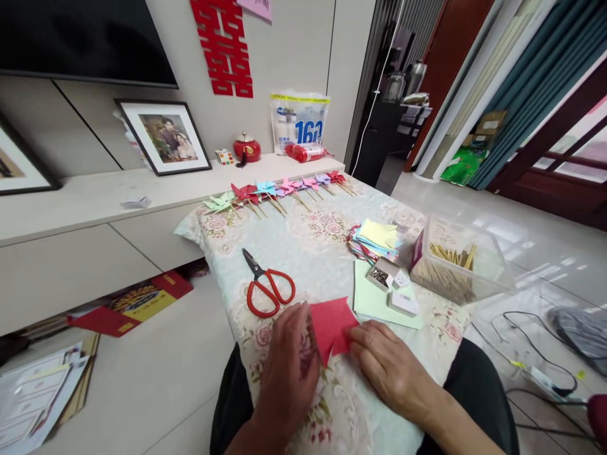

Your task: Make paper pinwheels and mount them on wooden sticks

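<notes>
**Both hands on a red paper**

The left hand (288,360) lies palm down, fingers on the red paper (331,327); the right hand (386,366) pinches its right edge. The paper sits at the near table edge (scissors (266,285) just left). Far right, a clear box (458,262) holds wooden sticks (453,256).

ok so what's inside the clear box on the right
The clear box holds a pile of thin wooden sticks. Its cloudy walls blur the lower sticks, so anything beneath them can't be seen.
</notes>
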Tool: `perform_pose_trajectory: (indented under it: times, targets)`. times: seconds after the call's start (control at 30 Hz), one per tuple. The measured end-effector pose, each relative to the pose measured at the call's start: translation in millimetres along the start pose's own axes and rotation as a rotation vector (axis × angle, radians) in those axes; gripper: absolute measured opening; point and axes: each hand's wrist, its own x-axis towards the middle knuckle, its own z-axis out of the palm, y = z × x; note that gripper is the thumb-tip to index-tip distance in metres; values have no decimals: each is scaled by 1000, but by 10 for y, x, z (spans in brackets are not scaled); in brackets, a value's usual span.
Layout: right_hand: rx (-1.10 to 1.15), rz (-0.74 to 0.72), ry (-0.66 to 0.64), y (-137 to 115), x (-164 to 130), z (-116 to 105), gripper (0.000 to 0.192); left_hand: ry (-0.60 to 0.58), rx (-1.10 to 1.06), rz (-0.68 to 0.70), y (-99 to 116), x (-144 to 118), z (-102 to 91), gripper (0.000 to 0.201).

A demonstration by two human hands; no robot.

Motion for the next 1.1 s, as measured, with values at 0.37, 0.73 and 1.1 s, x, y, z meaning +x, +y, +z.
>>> perform_pose_trajectory:
  times: [0.37,0.73,1.1]
  targets:
    - [83,108,34,-95,-267,127,26,-247,384,408,-39,-31,-68,35]
    - [236,249,27,-44,-240,95,48,-153,295,422,22,4,-47,20]
    - [211,356,70,-19,-255,183,59,-190,312,264,9,202,66,36]
